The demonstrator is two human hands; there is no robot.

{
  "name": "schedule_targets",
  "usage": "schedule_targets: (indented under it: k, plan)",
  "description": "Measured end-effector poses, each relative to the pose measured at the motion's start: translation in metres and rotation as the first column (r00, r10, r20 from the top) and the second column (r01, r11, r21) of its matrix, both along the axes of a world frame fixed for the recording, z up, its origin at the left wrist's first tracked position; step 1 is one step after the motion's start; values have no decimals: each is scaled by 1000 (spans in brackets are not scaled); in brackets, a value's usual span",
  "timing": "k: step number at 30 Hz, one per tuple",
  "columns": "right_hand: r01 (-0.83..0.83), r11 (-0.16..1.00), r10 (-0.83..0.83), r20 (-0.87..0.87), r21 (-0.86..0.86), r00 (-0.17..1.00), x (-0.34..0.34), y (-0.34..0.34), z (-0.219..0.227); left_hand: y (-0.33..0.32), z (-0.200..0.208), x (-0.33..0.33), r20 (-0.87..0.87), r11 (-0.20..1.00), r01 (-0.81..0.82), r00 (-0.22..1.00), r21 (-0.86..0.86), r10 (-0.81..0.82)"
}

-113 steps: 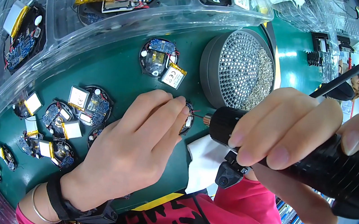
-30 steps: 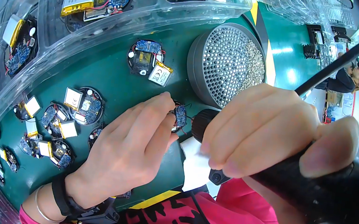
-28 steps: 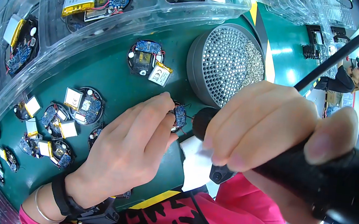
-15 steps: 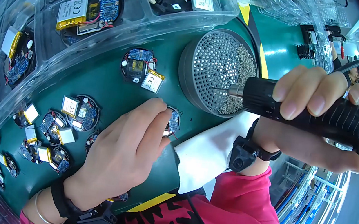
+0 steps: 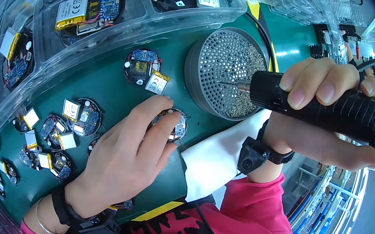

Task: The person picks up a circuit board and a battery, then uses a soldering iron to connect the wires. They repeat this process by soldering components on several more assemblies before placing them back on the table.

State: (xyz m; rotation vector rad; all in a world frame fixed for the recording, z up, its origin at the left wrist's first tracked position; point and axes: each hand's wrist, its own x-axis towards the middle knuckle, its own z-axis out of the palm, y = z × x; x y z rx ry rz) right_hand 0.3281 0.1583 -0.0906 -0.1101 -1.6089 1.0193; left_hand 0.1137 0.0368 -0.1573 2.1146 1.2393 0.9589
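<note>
My right hand [image 5: 322, 82] is wrapped round a black electric screwdriver [image 5: 269, 91], held almost level. Its thin bit points left over a grey round screw tray [image 5: 192, 77] with a perforated plate and many small screws [image 5: 245, 108] heaped at its right side. On the green mat, my left hand [image 5: 121, 155] grips a round circuit board assembly [image 5: 178, 127] between its fingers, which hide part of it. Just beyond those fingers lies another round circuit board assembly [image 5: 142, 66] with a silver battery pack [image 5: 157, 83] wired to it.
A clear plastic tray [image 5: 128, 28] with more board assemblies fills the far left. Several assemblies with batteries [image 5: 66, 141] lie left of my left hand. A white cloth [image 5: 211, 167] is beside the screw tray. Another person's arm [image 5: 368, 77] shows at the far right.
My left fingers have spread round the circuit board assembly, so more of it shows. The screwdriver has shifted slightly left and up, its bit still over the screw tray.
</note>
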Motion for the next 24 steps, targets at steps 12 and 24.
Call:
schedule_targets:
  k: [12, 24]
  plan:
    - [-284, 945, 232, -282, -160, 931, -32, -23, -11, 6, 2, -2, 245, 998, -31, 969, -54, 43]
    - [-263, 951, 214, -270, -162, 939, -39, -28, -18, 6, -1, -2, 215, 991, -95, 974, 91, 73]
